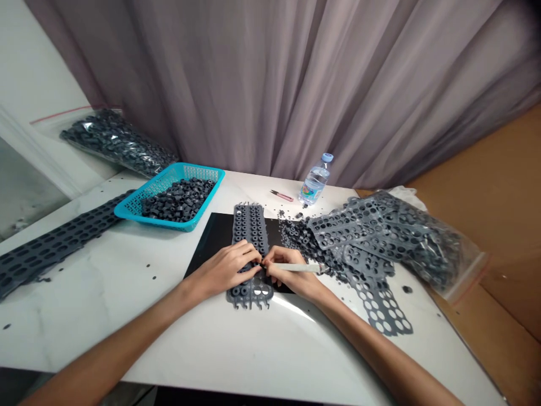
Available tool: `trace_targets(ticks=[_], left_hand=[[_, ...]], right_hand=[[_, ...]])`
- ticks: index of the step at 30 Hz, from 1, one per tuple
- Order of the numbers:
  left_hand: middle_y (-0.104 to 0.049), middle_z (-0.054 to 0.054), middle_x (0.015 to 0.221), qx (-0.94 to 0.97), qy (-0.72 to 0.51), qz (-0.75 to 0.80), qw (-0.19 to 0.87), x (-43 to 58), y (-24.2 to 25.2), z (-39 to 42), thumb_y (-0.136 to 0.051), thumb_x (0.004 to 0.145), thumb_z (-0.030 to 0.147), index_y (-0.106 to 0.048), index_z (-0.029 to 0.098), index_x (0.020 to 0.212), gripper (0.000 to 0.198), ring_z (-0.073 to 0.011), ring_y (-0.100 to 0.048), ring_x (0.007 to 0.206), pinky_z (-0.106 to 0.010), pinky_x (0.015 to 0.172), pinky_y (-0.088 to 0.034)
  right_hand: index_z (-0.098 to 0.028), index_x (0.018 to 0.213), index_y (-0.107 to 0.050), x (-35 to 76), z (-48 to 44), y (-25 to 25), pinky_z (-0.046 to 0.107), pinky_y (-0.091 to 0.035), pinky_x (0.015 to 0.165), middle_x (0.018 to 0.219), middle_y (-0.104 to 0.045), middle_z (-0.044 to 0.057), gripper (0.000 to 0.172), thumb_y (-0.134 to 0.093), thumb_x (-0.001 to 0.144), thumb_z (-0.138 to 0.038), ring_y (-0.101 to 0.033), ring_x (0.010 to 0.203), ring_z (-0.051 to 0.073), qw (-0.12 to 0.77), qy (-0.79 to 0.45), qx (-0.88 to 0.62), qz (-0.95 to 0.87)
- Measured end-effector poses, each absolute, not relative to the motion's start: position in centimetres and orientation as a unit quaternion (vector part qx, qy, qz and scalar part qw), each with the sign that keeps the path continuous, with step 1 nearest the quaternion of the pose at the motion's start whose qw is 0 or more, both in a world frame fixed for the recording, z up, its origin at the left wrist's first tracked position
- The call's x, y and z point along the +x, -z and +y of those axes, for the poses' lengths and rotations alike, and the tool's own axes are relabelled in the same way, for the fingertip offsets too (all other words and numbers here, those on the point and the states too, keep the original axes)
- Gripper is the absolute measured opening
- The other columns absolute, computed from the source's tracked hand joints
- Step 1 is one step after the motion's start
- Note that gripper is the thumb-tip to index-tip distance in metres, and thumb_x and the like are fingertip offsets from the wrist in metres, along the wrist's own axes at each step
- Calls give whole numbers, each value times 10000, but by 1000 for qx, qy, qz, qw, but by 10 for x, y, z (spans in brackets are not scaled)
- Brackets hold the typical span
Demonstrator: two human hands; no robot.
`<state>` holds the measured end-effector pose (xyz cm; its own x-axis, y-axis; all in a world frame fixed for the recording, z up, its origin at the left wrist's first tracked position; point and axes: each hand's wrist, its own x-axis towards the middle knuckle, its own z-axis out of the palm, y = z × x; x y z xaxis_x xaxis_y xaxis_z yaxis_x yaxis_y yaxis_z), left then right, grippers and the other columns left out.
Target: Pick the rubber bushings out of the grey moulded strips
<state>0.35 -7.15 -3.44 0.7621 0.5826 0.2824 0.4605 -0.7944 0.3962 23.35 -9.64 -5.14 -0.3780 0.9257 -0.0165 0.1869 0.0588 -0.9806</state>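
A grey rubber sheet with rows of round parts [250, 223] lies lengthwise over a black mat [215, 231]. My left hand [232, 265] rests on the sheet's left side, its fingers bent and closed near the middle; whatever they pinch is too small to make out. My right hand [289, 270] is closed around a pale pen-like tool [298, 268], its tip by the left fingertips at the sheet's right edge. Near the sheet's front end some holes show white, beside several round parts.
A blue basket [192, 227] of small dark parts stands back left, before a filled bag [118, 144]. Pink snips [282, 195] and a bottle [315, 183] are behind. Loose parts, punched sheets [384, 307] and another bag [439, 254] lie right; a long sheet [54, 242] left.
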Motion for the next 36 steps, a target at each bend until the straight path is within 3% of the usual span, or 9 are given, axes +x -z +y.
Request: trace_targets(ticks=[4, 8, 12, 15, 24, 36], left_hand=[[-669, -59, 993, 891, -263, 305, 210, 6, 38, -79, -471, 1075, 245, -641, 186, 1003, 193, -219, -609, 954, -385, 906, -483], [-660, -31, 952, 689, -439, 407, 409, -3, 30, -70, -616, 1015, 389, -649, 189, 1006, 202, -168, -615, 850, -308, 783, -509], [-695, -54, 1068, 537, -457, 381, 599, -13, 23, -58, -695, 965, 356, -678, 179, 1060, 202, -173, -663, 1013, -316, 965, -528], [-732, -83, 1149, 480, -406, 372, 683, -13, 25, -60, -713, 953, 303, -705, 173, 1091, 190, -203, -681, 1162, -363, 1135, -470], [-778, -125, 1204, 461, -325, 336, 754, -5, 27, -72, -691, 979, 343, -712, 162, 1249, 326, -258, -668, 1284, -417, 1226, -418], [-797, -160, 1137, 435, -318, 319, 780, -4, 12, -78, -632, 1004, 361, -747, 114, 1204, 339, -299, -679, 1265, -454, 1187, -467]], right_hand=[[-178, 857, -638, 232, -99, 50, 196, -442, 519, 716, -633, -21, 72, -640, 874, -248, -572, 583, 103, 348, -490, -434, -671], [-177, 824, -643, 231, -99, 50, 198, -445, 522, 723, -651, -12, 35, -647, 834, -210, -592, 597, 110, 356, -494, -452, -652], [-179, 888, -660, 232, -97, 51, 194, -443, 462, 735, -681, -1, 79, -631, 819, -205, -611, 570, 119, 359, -551, -451, -603], [-179, 937, -655, 236, -95, 54, 203, -468, 456, 744, -681, 1, 105, -639, 875, -262, -590, 531, 108, 385, -564, -434, -588], [-188, 949, -635, 238, -94, 58, 201, -473, 459, 752, -669, -6, 142, -644, 934, -329, -584, 530, 102, 395, -553, -440, -587], [-192, 927, -615, 238, -98, 50, 206, -473, 503, 765, -660, -1, 155, -618, 956, -344, -576, 566, 102, 364, -547, -450, -605]])
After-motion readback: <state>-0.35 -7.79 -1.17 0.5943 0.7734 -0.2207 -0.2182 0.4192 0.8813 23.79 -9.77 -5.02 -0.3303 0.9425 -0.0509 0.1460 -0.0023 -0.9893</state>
